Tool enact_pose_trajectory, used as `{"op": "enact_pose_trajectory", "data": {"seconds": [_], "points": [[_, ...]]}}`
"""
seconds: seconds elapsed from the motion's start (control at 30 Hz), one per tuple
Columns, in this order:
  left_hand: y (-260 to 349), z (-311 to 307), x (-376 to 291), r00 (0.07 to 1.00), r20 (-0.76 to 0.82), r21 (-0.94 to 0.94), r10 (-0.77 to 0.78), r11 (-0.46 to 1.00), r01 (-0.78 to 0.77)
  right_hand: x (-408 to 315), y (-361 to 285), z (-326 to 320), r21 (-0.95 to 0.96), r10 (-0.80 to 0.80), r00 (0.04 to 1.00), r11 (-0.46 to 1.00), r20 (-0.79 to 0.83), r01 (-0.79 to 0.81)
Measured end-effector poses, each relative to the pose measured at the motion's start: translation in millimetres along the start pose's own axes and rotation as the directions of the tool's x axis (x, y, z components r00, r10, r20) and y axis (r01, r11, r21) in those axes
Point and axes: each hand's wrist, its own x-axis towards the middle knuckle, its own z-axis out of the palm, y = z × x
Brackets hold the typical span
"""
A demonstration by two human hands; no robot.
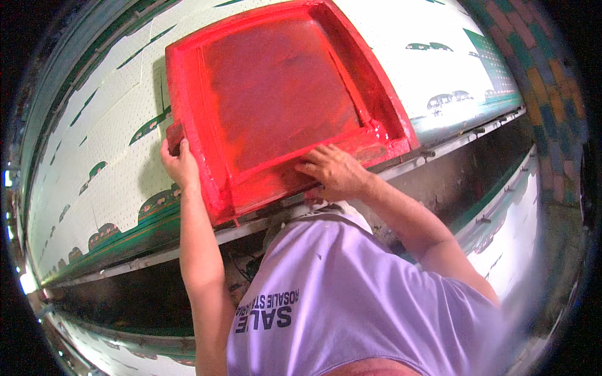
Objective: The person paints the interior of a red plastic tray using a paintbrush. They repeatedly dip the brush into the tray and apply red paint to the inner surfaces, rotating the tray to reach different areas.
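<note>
A large red screen-printing frame [287, 94], its mesh darker red in the middle, lies over a long table covered with pale patterned fabric [113, 113]. At the frame's left side my left hand [181, 162] is closed around a small dark red block or handle [175, 136] on its outer edge. My right hand [331, 171] rests on the near rim, fingers bent over its inner side; whether it grips something beneath the fingers is hidden. Wet red colour shines in the frame's right near corner [376, 131].
A metal rail [451, 141] with short pegs runs along the table's near edge. Behind me, across a dark gap, stands a second table with pale patterned fabric [505, 235]. Paving in several colours [545, 94] shows at the far right.
</note>
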Motion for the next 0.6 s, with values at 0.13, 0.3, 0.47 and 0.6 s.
{"op": "enact_pose_trajectory", "data": {"seconds": [0.13, 0.3, 0.47, 0.6], "points": [[9.6, -2.4, -4.8, 0.999, 0.024, 0.030, -0.033, 0.999, 0.032, -31.9, 31.4, -11.4, 0.155, -0.161, 0.985, 0.973, -0.061, 0.169], [10.4, 1.9, 0.1, 0.999, -0.007, 0.191, -0.036, 0.981, 0.036, -96.1, 107.1, -43.3, 0.247, -0.079, 0.961, 0.958, -0.265, 0.147], [5.9, 4.6, 2.7, 0.999, -0.045, 0.270, -0.029, 0.962, 0.040, -135.5, 172.2, -65.7, 0.295, 0.368, 0.821, 0.921, -0.438, -0.255], [3.2, 4.0, 4.1, 0.997, -0.042, 0.293, -0.070, 0.953, 0.079, -134.1, 204.1, -63.9, 0.278, 0.560, 0.726, 0.828, -0.399, -0.487]]}}
